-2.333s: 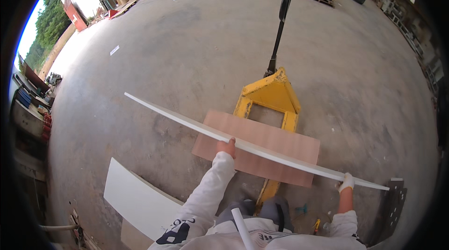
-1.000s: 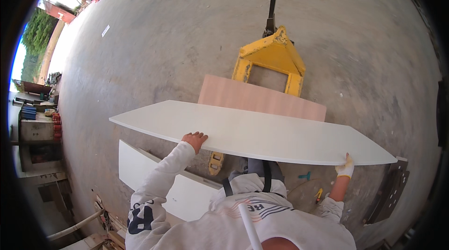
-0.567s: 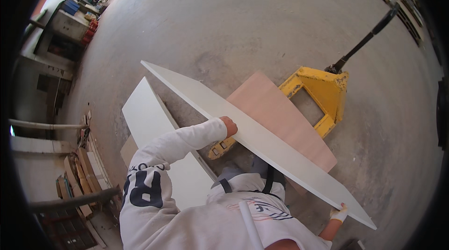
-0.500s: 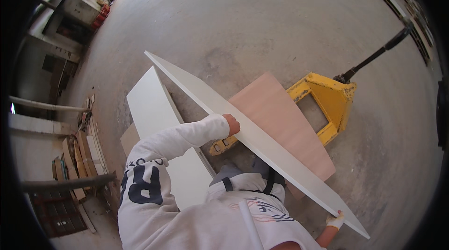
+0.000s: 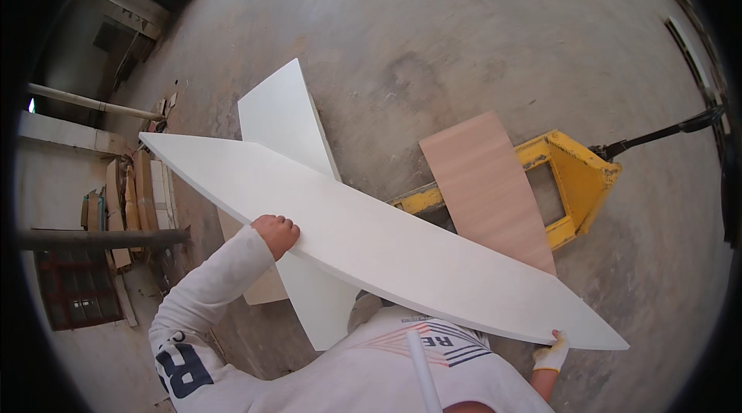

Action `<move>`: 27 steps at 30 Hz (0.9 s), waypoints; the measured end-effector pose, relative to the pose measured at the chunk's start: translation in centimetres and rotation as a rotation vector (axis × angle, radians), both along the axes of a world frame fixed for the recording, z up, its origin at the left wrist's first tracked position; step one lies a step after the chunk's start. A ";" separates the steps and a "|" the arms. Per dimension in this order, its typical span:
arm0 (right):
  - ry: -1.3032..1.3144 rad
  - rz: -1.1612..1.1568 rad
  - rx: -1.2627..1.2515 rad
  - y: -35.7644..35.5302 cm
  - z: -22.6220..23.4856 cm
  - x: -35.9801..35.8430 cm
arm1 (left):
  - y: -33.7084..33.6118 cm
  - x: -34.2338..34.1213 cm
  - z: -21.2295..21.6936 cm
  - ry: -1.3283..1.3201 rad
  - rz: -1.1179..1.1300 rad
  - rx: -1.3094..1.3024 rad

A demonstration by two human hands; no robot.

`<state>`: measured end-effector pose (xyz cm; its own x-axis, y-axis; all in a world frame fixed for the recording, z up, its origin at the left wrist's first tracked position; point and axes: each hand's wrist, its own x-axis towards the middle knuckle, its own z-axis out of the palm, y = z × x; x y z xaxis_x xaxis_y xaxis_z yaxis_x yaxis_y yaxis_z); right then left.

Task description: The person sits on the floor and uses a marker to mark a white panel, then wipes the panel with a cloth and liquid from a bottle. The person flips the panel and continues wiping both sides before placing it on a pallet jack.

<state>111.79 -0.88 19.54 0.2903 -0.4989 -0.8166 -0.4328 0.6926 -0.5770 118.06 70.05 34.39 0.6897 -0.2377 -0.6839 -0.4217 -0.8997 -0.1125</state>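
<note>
A long white board point(image 5: 386, 231) stretches across in front of my body, its broad face turned up. My left hand point(image 5: 277, 236), in a white sleeve, is closed over the board's near edge towards its left part. At the right end my right hand point(image 5: 552, 353), in a white glove with bare fingertips showing, grips the same near edge, thumb on top and other fingers hidden beneath. Under the board, at the left, lies another white board point(image 5: 282, 108), partly covered. A pinkish-brown sheet point(image 5: 487, 181) rests over the yellow pallet jack point(image 5: 583, 181) to the right.
The pallet jack's black handle point(image 5: 657, 136) sticks out to the right. A tan board point(image 5: 267, 289) lies low at the left. Wood and cardboard strips point(image 5: 127, 204) lean by the left wall, near a horizontal pole point(image 5: 100, 239). Concrete floor point(image 5: 417, 27) spreads ahead.
The white board has tipped from nearly on edge to face up, and its far end has swung left. My left hand has moved left and lower with it; my right hand still grips the right end.
</note>
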 end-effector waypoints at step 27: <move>-0.061 1.102 -0.144 47.8 7.5 21.0 | 2.9 -51.3 0.2 -0.330 1.231 -0.288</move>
